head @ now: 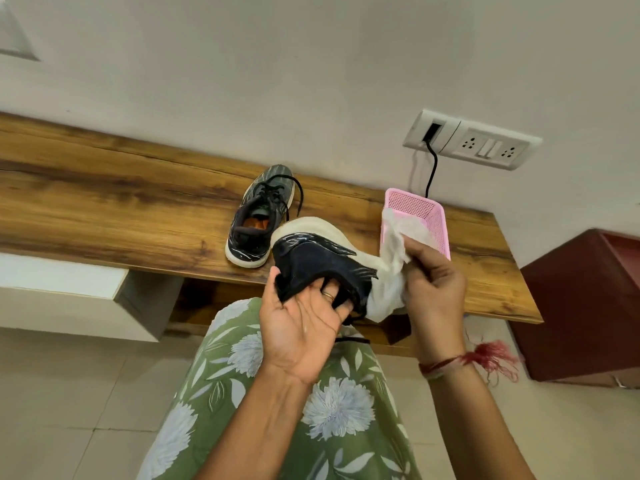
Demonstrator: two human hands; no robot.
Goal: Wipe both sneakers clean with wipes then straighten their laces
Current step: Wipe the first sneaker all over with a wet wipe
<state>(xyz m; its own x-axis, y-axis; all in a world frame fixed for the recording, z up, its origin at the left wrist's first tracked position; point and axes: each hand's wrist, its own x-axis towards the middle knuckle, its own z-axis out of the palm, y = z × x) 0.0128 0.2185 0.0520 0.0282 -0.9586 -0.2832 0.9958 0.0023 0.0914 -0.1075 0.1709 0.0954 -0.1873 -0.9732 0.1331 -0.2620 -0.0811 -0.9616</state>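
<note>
Wooden shelf (104,202) edge beneath, grips black sneaker (318,261) sole-up with left hand (304,323), fingers (341,308) curled into its collar, and presses white wipe (391,282), bunched in right hand (436,282), against its side; other sneaker (259,216) upright behind.

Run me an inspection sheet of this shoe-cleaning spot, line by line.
Surface: wooden shelf along the wall.
Job's things: resting sneaker upright on the shelf; held sneaker lifted, pale sole turned away; wipe against its toe end.
Clutter: pink basket on the shelf, at the right.
Hands: left hand grips the held sneaker at its opening; right hand holds the wipe.
Cables: black cable runs from the socket panel down behind the basket.
Surroundings: maroon cabinet right, white unit left, tiled floor.
</note>
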